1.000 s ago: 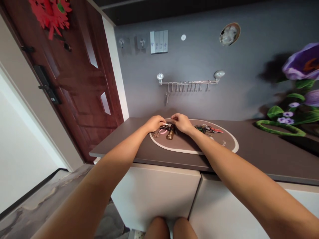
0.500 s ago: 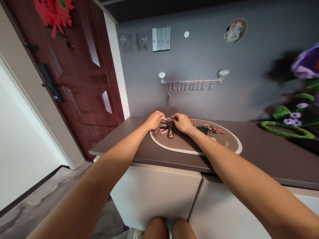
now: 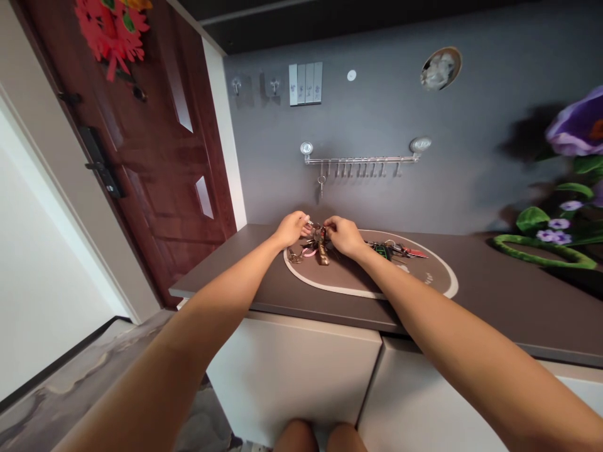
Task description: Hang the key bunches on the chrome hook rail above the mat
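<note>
My left hand has its thumb and fingers pinched on a small metal key at the edge of a key bunch. From the other side, my right hand grips the same bunch with closed fingertips. A brown-gold fob hangs below the keys, just over the oval mat. Left of it a pink loop lies near some small metal pieces. Right of my right hand, partly covered by my forearm, are more keys with a green-and-black piece and a red piece.
On the grey wall a clear hook rail carries one key at its left end. A purple flower arrangement stands at the right of the dark countertop. A brown door is at the left.
The bunch between my hands is slightly lifted, with more keys showing. My left fingers have opened out a little around the key. My view has tilted slightly upward.
</note>
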### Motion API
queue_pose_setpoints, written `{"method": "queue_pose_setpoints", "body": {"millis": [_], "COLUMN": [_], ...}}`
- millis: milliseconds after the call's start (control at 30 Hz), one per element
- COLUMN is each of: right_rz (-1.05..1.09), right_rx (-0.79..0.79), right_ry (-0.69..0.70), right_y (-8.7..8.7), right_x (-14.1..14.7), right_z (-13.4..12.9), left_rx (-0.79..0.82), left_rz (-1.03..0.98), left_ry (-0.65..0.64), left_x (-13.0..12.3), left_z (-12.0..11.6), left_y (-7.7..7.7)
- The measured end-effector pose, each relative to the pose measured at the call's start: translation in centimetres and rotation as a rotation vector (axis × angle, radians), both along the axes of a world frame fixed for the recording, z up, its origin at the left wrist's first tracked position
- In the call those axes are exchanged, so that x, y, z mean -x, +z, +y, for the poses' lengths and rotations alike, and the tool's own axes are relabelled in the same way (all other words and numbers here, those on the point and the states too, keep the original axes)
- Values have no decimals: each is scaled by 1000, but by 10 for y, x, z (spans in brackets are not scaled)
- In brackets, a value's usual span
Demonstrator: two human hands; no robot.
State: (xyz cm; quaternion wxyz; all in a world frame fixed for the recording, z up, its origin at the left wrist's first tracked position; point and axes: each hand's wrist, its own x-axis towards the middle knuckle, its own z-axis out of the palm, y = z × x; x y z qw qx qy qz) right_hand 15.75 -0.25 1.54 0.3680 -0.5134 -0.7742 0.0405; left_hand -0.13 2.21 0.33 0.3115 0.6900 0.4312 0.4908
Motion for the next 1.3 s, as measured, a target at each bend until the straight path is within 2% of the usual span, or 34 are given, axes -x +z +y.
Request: {"method": "queue_pose_setpoints", "body": {"millis": [167,433,567,767,967,1300], "right_rz": [70,126,125,159,133,191], "right_rx": [-72,-216,-234,-227,-234,-220], "right_ry": [13,156,207,206,136,156], "right_y": [1,3,2,-1,-2,-1], "right_x": [1,3,5,4,0,1], "right_z": [0,-4,-4,-1,1,-1], "left_rx": [82,148,157,157,159,149], "left_rz": [-161,-332,-392,-430,-459,-486], "left_ry": [-30,-64,-78,-96,-130,-165], "left_x": [-2,-2,-1,-2,-3,-2], "left_z": [-7,-13,-13,-14,-15,-16], "left_y": [7,12,13,13,14,15]}}
